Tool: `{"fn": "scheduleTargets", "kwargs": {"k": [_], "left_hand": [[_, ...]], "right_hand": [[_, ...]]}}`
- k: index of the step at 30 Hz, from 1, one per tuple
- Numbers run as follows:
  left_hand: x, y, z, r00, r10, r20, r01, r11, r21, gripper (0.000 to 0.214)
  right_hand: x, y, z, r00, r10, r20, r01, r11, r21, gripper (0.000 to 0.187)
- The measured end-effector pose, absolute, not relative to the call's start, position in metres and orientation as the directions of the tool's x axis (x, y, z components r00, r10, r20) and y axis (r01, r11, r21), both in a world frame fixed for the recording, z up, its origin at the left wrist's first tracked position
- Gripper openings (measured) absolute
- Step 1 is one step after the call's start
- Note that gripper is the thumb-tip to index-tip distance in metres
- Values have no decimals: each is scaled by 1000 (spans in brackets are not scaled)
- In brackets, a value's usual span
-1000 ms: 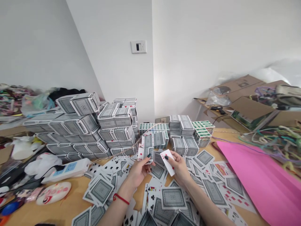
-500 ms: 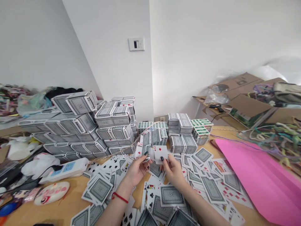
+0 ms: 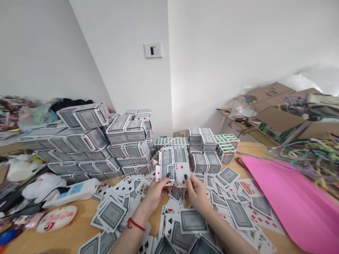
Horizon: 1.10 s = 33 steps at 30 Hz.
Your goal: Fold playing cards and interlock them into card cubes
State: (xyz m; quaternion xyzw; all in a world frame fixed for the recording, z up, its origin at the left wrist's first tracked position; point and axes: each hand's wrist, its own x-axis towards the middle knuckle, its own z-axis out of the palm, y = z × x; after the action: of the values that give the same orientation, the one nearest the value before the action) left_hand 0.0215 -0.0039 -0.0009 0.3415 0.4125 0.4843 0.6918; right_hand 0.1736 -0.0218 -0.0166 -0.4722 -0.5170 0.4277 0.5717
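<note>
Between my two hands is a piece made of playing cards folded and joined together, with grey patterned backs (image 3: pixel 166 157) at its top. My left hand (image 3: pixel 155 193) pinches its lower left part, thumb on a folded card with a grey back and red diamonds at its edge. At the lower right, my right hand (image 3: pixel 197 193) grips a two of diamonds (image 3: pixel 181 170) with the thumb on its face. The fingers behind the cards are mostly hidden. Loose playing cards (image 3: pixel 194 220) lie beneath both hands, face up and face down.
Stacked blocks of folded cards (image 3: pixel 79 139) stand at the left, with smaller grey blocks (image 3: pixel 206 160) and green-and-white ones (image 3: pixel 225 148) at the back. A pink sheet (image 3: pixel 286 197) lies right. A power strip (image 3: pixel 74 192) is at the left, a cardboard box (image 3: pixel 280 123) at the far right.
The card piece has turned so its grey backs face me more squarely. The left folded card has swung over beside the two of diamonds, and my left hand has shifted slightly right.
</note>
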Motion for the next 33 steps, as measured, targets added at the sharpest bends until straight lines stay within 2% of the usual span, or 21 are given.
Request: {"fn": "scheduleTargets", "kwargs": {"k": [6,17,33], "left_hand": [[19,-2,-3,174,958,-228,-369,278,887,26],[20,-4,0,184,960,-210,-334,262,906,32],[23,-4,1,134,977,-166,-223,193,955,26]], "right_hand": [[175,-22,-18,22,991,134,-45,135,-990,37],[176,-20,-17,40,995,93,-133,98,-986,39],[176,-23,-15,58,989,138,-86,143,-986,36]]}}
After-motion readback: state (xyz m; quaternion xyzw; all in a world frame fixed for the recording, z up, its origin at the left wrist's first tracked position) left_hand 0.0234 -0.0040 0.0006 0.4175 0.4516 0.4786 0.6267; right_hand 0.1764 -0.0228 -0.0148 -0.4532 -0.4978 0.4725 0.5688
